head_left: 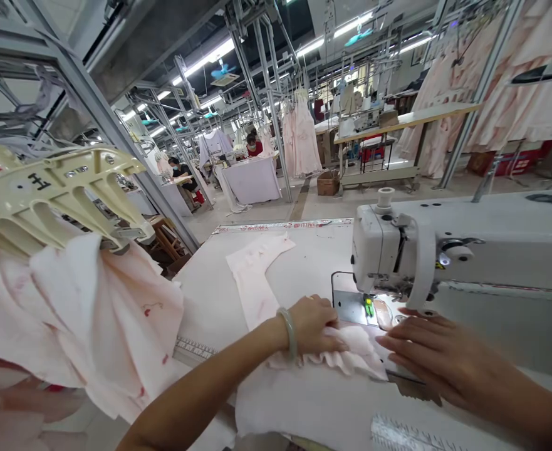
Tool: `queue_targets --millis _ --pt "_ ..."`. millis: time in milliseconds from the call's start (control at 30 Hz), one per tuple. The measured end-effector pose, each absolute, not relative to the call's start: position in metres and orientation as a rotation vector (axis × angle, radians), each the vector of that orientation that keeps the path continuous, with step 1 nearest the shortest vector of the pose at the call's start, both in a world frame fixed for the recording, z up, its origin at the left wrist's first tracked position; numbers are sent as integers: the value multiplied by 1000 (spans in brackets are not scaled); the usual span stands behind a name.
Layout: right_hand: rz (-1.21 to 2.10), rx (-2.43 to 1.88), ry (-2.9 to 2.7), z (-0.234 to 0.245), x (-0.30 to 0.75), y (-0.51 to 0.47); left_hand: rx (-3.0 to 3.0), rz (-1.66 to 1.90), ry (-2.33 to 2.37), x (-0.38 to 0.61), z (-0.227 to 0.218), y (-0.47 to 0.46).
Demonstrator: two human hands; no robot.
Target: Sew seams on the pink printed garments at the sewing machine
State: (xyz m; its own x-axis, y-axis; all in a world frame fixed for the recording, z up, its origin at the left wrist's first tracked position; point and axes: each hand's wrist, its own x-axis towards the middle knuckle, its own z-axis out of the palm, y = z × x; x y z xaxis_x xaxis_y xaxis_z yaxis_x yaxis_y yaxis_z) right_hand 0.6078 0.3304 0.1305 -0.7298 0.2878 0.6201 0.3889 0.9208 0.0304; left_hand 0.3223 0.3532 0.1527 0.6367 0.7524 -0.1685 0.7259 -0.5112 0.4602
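A white sewing machine (388, 250) stands on the right of the pale table, its lit needle area showing a small green presser-foot part (368, 307). My left hand (311, 326), with a pale bangle at the wrist, is closed on a pale pink ruffled fabric piece (351, 351) just in front of the metal plate. To the right of the needle, my right hand (430, 351) has its fingers stretched out, their tips at the fabric's right edge. Whether they press on the fabric I cannot tell. Another pale pink cut piece (254, 269) lies flat behind my left hand.
At the left, a cream plastic clamp hanger (54, 188) holds pink fabric pieces (92, 313) beside the table. Measuring tapes (195, 347) run along the tabletop. A metal post (130, 169) rises at the left. Farther back are people, hanging pink garments (301, 138) and another workbench (407, 119).
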Motion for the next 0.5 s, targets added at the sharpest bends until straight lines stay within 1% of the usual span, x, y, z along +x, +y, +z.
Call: queue_targets --millis 100,200,300,400,500 --pt "-215 -297 -2447 140 597 320 2100 117 1278 339 156 348" --pt "-95 -382 -2547 139 594 316 1897 148 1312 348 160 353" --pt "143 -517 -2647 136 597 315 1827 273 1274 352 155 356" --pt "350 -582 -2699 139 602 314 1923 376 1370 357 145 351" --pt "422 -588 -2720 143 604 313 2181 341 1465 362 137 346"
